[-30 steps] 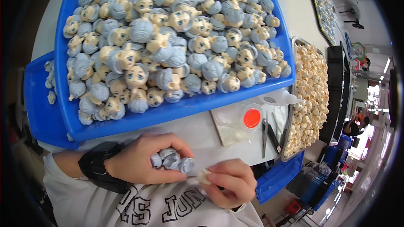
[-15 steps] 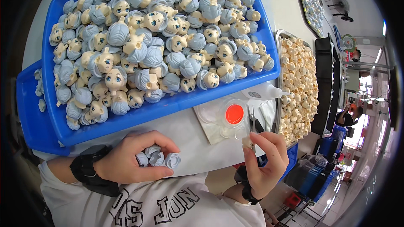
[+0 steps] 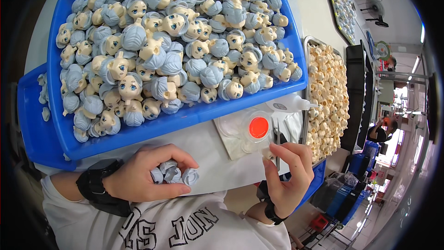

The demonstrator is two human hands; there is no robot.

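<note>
My left hand [image 3: 135,178] curls around several small grey-blue doll hair pieces [image 3: 173,175], which show between its thumb and fingers. Between the thumb and fingertips of my right hand [image 3: 290,176] is a small cream doll head part [image 3: 268,154]; its far side is hidden. Just beyond that part stands a clear round container with a red disc [image 3: 258,127], and metal tweezers [image 3: 278,134] lie next to it. Above both hands, a big blue tray [image 3: 194,122] is heaped with doll heads [image 3: 129,87] that have grey-blue hair and painted eyes.
A white squeeze bottle [image 3: 290,103] lies by the tray's front edge. To the right, a metal tray [image 3: 305,46] holds many cream head parts [image 3: 326,97]. Another blue tray [image 3: 34,129] sits under the large one at left. A person [image 3: 383,129] is farther back at right.
My right hand has shifted slightly left with the cream head part, closer to the tweezers. My left hand stays put around the hair pieces.
</note>
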